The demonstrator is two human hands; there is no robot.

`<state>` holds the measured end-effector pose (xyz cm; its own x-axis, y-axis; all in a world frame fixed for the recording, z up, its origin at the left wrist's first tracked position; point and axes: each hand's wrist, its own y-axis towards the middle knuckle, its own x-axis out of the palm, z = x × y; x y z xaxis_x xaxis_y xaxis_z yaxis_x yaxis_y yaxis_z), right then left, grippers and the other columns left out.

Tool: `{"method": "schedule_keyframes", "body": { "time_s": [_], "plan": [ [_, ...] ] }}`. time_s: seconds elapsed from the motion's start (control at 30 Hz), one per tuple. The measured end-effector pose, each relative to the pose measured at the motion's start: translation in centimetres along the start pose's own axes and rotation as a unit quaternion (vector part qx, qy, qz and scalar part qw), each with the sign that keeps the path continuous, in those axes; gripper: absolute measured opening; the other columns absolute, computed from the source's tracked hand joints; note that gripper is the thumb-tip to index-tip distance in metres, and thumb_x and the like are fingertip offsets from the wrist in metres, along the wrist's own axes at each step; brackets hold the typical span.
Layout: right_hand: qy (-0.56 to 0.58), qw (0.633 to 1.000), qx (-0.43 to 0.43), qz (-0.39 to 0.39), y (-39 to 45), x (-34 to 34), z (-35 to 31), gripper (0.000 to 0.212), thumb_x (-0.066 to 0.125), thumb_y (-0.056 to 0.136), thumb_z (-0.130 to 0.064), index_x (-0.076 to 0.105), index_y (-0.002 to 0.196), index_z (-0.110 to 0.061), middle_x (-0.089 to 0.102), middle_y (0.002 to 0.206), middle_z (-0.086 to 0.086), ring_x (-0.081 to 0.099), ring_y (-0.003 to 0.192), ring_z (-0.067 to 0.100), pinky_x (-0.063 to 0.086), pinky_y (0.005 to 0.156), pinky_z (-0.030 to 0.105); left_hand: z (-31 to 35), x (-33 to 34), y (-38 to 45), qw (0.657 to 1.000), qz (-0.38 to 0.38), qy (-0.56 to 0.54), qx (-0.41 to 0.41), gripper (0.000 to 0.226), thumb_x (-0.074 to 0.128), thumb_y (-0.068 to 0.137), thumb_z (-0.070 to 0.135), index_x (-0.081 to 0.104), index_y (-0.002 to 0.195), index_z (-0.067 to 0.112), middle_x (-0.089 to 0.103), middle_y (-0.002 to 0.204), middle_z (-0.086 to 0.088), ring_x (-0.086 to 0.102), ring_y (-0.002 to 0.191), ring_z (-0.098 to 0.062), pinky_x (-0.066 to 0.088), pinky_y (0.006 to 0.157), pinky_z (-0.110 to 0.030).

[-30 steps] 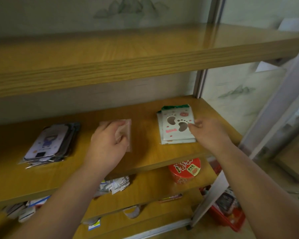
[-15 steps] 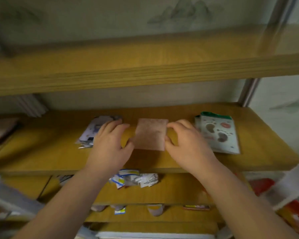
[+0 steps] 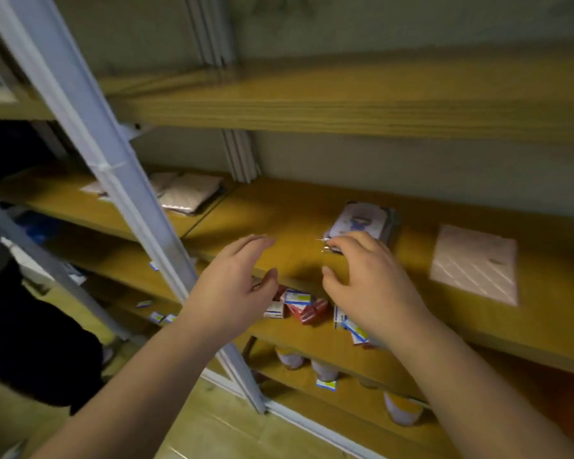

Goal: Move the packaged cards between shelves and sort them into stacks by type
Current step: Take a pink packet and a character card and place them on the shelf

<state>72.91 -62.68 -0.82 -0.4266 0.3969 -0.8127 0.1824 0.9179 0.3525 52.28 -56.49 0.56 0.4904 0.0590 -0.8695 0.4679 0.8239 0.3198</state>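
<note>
1. Head view: the right hand (image 3: 375, 286) hovers over the front of the middle shelf (image 3: 299, 226), fingers loosely curved and holding nothing, its fingertips just at the near corner of the stack of purple-printed card packs (image 3: 362, 223). The left hand (image 3: 232, 286) is beside it, also relaxed and empty, palm turned inward.
2. The pink quilted pack (image 3: 474, 263) lies flat and alone to the right on the same shelf, well apart from the stack. More pink packs (image 3: 189, 193) sit on the neighbouring shelf section behind the white ladder rail (image 3: 113, 180).
3. Likely step: gathering the purple stack. Best to bracket it from both sides, since the slick wrappers could slide and fan out.
4. Lift it level, keeping types unmixed.
</note>
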Motion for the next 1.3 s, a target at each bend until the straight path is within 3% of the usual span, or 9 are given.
{"method": "schedule_keyframes", "body": {
  "time_s": [0.1, 0.23, 0.33, 0.4, 0.47, 0.57, 0.67, 1.0, 1.3],
  "plan": [
    [-0.008, 1.000, -0.023, 0.000, 1.0, 2.2, -4.2, 0.045, 0.056, 0.091, -0.043, 0.053, 0.133, -0.028, 0.053, 0.129, -0.007, 0.049, 0.120, 0.016, 0.043, 0.100, 0.035, -4.2, -2.6, -1.5, 1.000, 0.021, -0.010, -0.013, 0.052, 0.060, 0.092, 0.036, 0.051, 0.143, 0.028, 0.052, 0.146, 0.009, 0.052, 0.127, -0.013, 0.037, 0.102, -0.023],
    [0.000, 0.999, -0.042, -0.008, 2.1, 5.7, -10.5, 0.043, 0.056, 0.092, -0.039, 0.053, 0.134, -0.031, 0.053, 0.130, -0.011, 0.049, 0.119, 0.011, 0.040, 0.094, 0.027, -10.3, -6.2, -3.3, 0.998, 0.053, -0.032, -0.013, 0.046, 0.056, 0.093, 0.038, 0.055, 0.139, 0.031, 0.054, 0.140, 0.014, 0.049, 0.128, -0.006, 0.042, 0.101, -0.023],
    [0.007, 0.999, -0.054, -0.006, 2.9, 9.5, -16.9, 0.040, 0.058, 0.093, -0.037, 0.055, 0.132, -0.029, 0.055, 0.127, -0.013, 0.051, 0.114, 0.008, 0.044, 0.091, 0.025, -16.7, -9.7, -4.9, 0.996, 0.069, -0.044, -0.020, 0.045, 0.048, 0.092, 0.045, 0.058, 0.134, 0.032, 0.056, 0.134, 0.019, 0.056, 0.108, 0.003, 0.053, 0.089, -0.025],
    [0.018, 0.998, -0.066, -0.013, 3.3, 12.1, -21.2, 0.039, 0.057, 0.093, -0.038, 0.054, 0.131, -0.032, 0.055, 0.124, -0.017, 0.050, 0.110, 0.002, 0.045, 0.088, 0.021, -21.7, -12.0, -5.7, 0.995, 0.088, -0.035, -0.039, 0.048, 0.044, 0.090, 0.049, 0.059, 0.133, 0.033, 0.058, 0.131, 0.019, 0.052, 0.093, 0.009, 0.045, 0.082, -0.017],
    [0.028, 0.996, -0.082, -0.025, 4.2, 14.7, -25.1, 0.040, 0.056, 0.093, -0.039, 0.053, 0.132, -0.032, 0.054, 0.125, -0.018, 0.049, 0.114, 0.002, 0.045, 0.092, 0.022, -26.6, -13.9, -6.3, 0.993, 0.095, -0.011, -0.066, 0.048, 0.046, 0.091, 0.048, 0.057, 0.136, 0.033, 0.057, 0.134, 0.017, 0.043, 0.108, 0.012, 0.037, 0.085, -0.018],
    [0.025, 0.995, -0.086, -0.035, 5.7, 18.2, -29.9, 0.040, 0.057, 0.093, -0.037, 0.055, 0.133, -0.028, 0.055, 0.128, -0.012, 0.049, 0.119, 0.008, 0.042, 0.098, 0.026, -32.9, -16.2, -6.9, 0.991, 0.075, 0.012, -0.105, 0.050, 0.053, 0.094, 0.044, 0.052, 0.142, 0.030, 0.054, 0.142, 0.011, 0.044, 0.129, -0.006, 0.039, 0.095, -0.026],
    [0.016, 0.995, -0.079, -0.058, 7.2, 20.8, -33.4, 0.043, 0.056, 0.094, -0.039, 0.054, 0.135, -0.029, 0.053, 0.131, -0.012, 0.047, 0.122, 0.008, 0.040, 0.101, 0.027, -36.8, -18.0, -7.1, 0.990, 0.051, 0.015, -0.127, 0.052, 0.055, 0.095, 0.044, 0.050, 0.144, 0.027, 0.051, 0.147, 0.007, 0.042, 0.136, -0.013, 0.039, 0.105, -0.034],
    [-0.013, 0.996, -0.051, -0.072, 12.6, 26.5, -35.4, 0.044, 0.055, 0.093, -0.045, 0.051, 0.136, -0.034, 0.052, 0.131, -0.016, 0.047, 0.121, 0.007, 0.036, 0.088, 0.023, -44.3, -18.2, -3.5, 0.992, 0.035, 0.000, -0.119, 0.053, 0.054, 0.095, 0.045, 0.047, 0.145, 0.032, 0.048, 0.149, 0.010, 0.038, 0.138, -0.011, 0.031, 0.100, -0.025],
    [-0.004, 0.999, -0.041, -0.031, 22.4, 29.7, -36.5, 0.043, 0.057, 0.090, -0.041, 0.058, 0.130, -0.024, 0.058, 0.125, -0.005, 0.053, 0.116, 0.018, 0.042, 0.099, 0.037, -49.0, -19.9, 4.7, 0.993, 0.037, 0.028, -0.108, 0.052, 0.054, 0.096, 0.046, 0.047, 0.145, 0.031, 0.049, 0.146, 0.012, 0.038, 0.134, -0.008, 0.029, 0.097, -0.022]
  ]
}}
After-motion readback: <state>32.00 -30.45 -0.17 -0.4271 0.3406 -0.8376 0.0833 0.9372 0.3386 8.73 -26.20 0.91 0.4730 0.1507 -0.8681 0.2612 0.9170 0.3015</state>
